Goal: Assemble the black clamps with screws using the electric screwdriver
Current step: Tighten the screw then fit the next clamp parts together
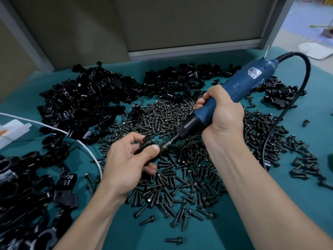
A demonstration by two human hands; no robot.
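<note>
My right hand (222, 114) grips the blue electric screwdriver (239, 87), which slants down to the left. Its bit tip (164, 146) meets a small black clamp (146, 142) that my left hand (129, 159) pinches between thumb and fingers, just above the screw pile. Most of the clamp is hidden by my fingers. A wide heap of black screws (180, 168) covers the teal table (117, 228) beneath both hands.
Heaps of loose black clamp parts (86, 98) lie at the back left and back centre, more at the back right (281, 91). Larger black clamps (23, 192) fill the near left. The screwdriver's black cable (295, 98) loops on the right. A white cable (86, 147) crosses the left.
</note>
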